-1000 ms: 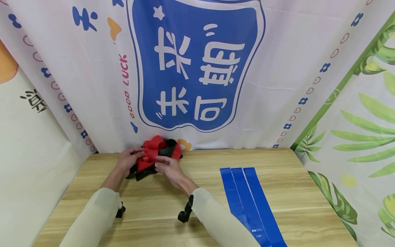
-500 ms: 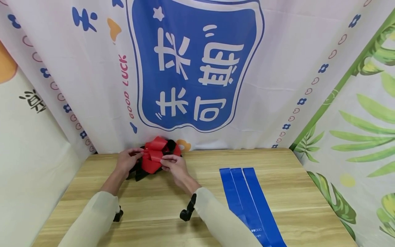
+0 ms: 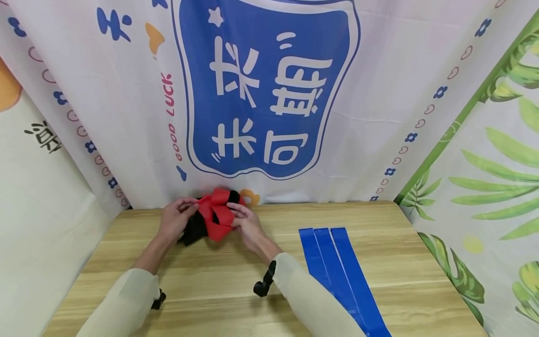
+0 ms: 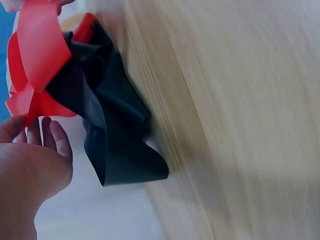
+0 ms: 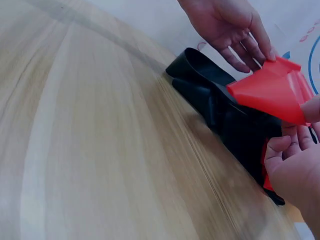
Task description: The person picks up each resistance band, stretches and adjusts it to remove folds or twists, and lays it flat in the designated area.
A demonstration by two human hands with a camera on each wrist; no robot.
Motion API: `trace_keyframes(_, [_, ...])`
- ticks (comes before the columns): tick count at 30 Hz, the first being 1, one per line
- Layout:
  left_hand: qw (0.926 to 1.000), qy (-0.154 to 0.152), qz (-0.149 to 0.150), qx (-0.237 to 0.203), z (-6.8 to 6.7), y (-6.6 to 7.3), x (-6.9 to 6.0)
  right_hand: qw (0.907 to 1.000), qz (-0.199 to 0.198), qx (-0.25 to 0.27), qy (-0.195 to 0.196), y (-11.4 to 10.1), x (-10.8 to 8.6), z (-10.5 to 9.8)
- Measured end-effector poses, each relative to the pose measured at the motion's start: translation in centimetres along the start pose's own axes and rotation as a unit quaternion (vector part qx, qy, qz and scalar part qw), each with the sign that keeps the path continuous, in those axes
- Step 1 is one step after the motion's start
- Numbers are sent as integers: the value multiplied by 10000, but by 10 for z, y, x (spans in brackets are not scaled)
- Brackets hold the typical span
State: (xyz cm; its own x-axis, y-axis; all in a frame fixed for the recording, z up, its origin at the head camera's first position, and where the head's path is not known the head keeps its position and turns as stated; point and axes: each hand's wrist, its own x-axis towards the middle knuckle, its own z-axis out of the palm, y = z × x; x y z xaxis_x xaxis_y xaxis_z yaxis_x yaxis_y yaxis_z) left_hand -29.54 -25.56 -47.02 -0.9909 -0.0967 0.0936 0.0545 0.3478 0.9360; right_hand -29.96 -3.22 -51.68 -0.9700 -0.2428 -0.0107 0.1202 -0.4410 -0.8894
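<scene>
Light wood-grain tbl [image 3: 202, 290]; far L, half-curled L hand [image 3: 173, 219] & R hand [image 3: 250, 230] each pinch flat shiny red rubbery band [image 3: 220, 232], next to crumpled black rubbery band [image 3: 195, 229]. 3 long flat blue strips [image 3: 332, 267] R.

red band [image 3: 219, 231] | black band [image 4: 127, 160] | blue strips [image 3: 334, 267] | tan wood-grain table [image 3: 210, 290] | cream sleeves [image 3: 120, 299] | green leaf-print cloth [image 3: 497, 194]

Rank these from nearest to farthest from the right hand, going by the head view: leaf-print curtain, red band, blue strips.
1. Red band: pinched by the right hand, on its left side.
2. Blue strips: on the table, right of that hand.
3. Leaf-print curtain: beyond the table's right edge.
</scene>
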Motion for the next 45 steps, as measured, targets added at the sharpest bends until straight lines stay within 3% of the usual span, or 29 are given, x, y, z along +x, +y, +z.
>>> trace_keyframes(15, [9983,-377,66,-443,30,12,-5,9987,51,-495,66,-17,-2,-12])
trace_keyframes(20, [9983,-465,283,-214,38,14,-7,9957,48,-914,124,-17,-2,-12])
trace_keyframes(25, [9957,-592,698,126,43,15,-7,9841,-168,-1716,426,-16,-2,-11])
trace_keyframes(31, [9921,-760,919,396,46,19,-9,9764,-519,-1900,890,-16,-3,-13])
trace_keyframes(39, [9966,-558,592,-133,40,23,-8,9595,-724,-2367,1348,-27,-4,-25])
trace_keyframes(45, [9968,-252,292,-706,34,28,-7,9620,-796,-2238,1343,-37,-9,-38])
